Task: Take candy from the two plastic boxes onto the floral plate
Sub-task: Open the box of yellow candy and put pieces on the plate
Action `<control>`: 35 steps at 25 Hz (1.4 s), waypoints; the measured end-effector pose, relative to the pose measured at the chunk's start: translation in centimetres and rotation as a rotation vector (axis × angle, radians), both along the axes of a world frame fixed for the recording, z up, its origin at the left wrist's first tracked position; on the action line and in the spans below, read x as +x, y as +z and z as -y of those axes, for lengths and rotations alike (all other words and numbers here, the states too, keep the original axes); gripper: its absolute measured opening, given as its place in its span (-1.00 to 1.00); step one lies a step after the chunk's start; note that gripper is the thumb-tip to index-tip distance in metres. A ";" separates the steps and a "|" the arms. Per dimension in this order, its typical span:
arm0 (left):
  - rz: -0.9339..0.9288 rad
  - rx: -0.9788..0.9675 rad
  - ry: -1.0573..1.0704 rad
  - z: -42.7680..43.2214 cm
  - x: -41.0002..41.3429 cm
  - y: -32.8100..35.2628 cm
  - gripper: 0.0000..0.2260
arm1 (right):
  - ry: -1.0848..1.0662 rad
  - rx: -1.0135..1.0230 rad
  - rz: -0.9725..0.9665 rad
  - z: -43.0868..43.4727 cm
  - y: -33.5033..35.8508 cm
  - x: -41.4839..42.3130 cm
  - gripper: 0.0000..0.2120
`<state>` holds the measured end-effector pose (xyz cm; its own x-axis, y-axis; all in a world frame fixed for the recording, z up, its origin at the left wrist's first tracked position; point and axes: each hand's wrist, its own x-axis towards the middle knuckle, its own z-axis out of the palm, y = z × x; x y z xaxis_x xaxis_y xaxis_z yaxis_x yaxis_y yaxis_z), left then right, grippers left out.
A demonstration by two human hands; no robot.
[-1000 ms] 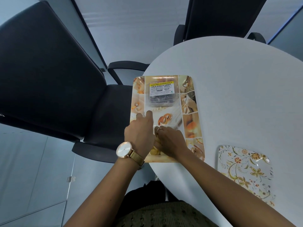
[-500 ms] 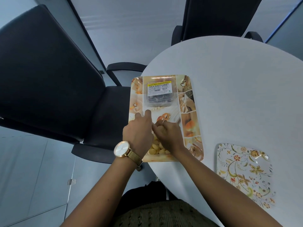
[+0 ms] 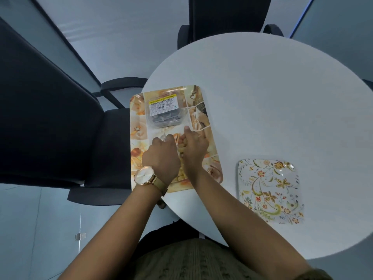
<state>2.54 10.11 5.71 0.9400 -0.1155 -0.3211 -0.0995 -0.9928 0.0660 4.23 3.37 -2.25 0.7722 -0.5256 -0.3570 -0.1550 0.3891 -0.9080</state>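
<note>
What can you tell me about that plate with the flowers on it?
The floral plate is a rounded rectangle, pale with orange, red and yellow-green flowers and curling stems. It looks glossy, perhaps glass or melamine; highlights shine near its far corner. It lies flat on the white round table, near the edge closest to the person, apart from the printed tray on its left. It holds no candy, and neither hand touches it.
</note>
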 end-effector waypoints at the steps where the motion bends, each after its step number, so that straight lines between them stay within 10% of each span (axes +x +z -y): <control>1: 0.012 -0.006 0.014 -0.3 0.1 0.0 -0.68 | 0.031 -0.068 0.069 -0.4 -0.2 0.0 -0.62; 7: 0.076 -0.085 0.087 -2.9 0.0 0.0 -0.65 | 0.160 -0.161 0.194 -0.7 -0.9 -0.1 -0.59; 14: 0.062 -0.071 0.030 -1.2 -0.3 -0.4 -0.67 | -0.048 0.744 0.030 5.5 0.0 0.1 -0.63; 18: 0.007 -0.012 -0.027 0.9 -0.6 -1.3 -0.62 | -0.020 0.866 0.112 12.8 0.3 -4.2 -0.59; 24: -0.010 0.059 -0.028 2.8 -0.8 -2.4 -0.63 | -0.265 -0.225 -0.136 22.2 -1.5 -9.7 -0.64; 29: -0.008 0.121 -0.029 3.7 -1.1 -3.3 -0.65 | 0.029 -1.176 -0.082 23.3 -5.9 -9.8 -0.61; 35: -0.004 0.191 -0.010 4.4 -1.1 -4.0 -0.60 | 0.196 -1.685 0.005 22.2 -8.1 -9.9 -0.66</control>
